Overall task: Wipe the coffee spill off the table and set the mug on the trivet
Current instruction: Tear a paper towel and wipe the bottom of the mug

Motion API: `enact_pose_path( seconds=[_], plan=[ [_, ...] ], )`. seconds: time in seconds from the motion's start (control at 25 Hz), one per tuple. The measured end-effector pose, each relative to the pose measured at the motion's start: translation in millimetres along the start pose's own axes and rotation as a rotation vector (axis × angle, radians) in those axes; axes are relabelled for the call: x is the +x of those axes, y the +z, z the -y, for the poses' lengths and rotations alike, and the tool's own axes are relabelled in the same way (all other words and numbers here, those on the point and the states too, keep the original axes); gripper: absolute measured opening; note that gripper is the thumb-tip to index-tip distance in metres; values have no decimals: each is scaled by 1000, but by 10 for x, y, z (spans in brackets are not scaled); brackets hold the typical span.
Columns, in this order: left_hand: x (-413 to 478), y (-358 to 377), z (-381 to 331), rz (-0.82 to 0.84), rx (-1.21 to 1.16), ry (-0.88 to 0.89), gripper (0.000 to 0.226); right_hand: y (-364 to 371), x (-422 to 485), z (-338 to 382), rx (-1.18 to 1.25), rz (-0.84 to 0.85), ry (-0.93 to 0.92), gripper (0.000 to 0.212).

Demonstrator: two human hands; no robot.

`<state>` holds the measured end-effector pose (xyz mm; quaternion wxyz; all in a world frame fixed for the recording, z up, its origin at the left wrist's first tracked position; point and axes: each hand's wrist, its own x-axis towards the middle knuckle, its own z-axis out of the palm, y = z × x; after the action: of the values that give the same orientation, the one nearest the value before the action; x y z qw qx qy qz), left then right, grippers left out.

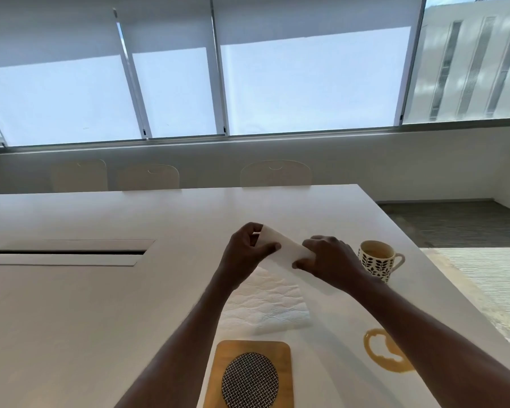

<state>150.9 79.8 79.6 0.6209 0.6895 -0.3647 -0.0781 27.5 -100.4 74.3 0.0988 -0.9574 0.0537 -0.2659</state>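
Note:
Both hands hold a white paper towel sheet [289, 247] stretched between them above the table: my left hand [246, 250] pinches its left end, my right hand [330, 262] grips its right end. More paper towel [271, 307] lies flat on the white table [86, 319] beneath. A ring-shaped brown coffee spill [374, 353] sits at the right, partly hidden by my right forearm. A cream mug [376, 260] with a black leaf pattern, holding coffee, stands just right of my right hand. The wooden trivet [281, 353] with a woven oval centre lies near the front edge.
A long cable slot [71, 252] is cut into the table at the left. Three pale chairs [276, 173] stand behind the far edge, under shaded windows. The table's right edge [442, 266] runs close to the mug, with floor and a rug beyond.

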Motion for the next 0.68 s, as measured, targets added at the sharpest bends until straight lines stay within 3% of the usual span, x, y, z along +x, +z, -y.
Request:
enact_pose_path(
  seconds=[0.08, 0.16, 0.24, 0.36, 0.44, 0.56, 0.68],
  plan=[
    [-4, 93, -18, 8, 35, 1, 41, -83, -55, 5, -11, -37, -12, 42],
    [-7, 190, -42, 11, 64, -7, 64, -180, -105, 1, -14, -21, -43, 66],
    [-17, 271, -65, 20, 149, 1, 78, -261, -163, -17, -32, 7, -68, 68],
    [-34, 371, -136, 34, 306, 98, 32, -332, -231, -88, -44, 38, -67, 34],
    [-54, 424, -173, 4, 362, 160, 8, -373, -274, -114, -3, 56, 0, 24],
    [-79, 513, -173, 11, 483, 220, 6, -397, -367, -165, 99, 115, 94, 14],
    [-96, 661, -192, 84, 411, 216, 10, -363, -486, -265, 153, 202, 180, 14]
  ],
)
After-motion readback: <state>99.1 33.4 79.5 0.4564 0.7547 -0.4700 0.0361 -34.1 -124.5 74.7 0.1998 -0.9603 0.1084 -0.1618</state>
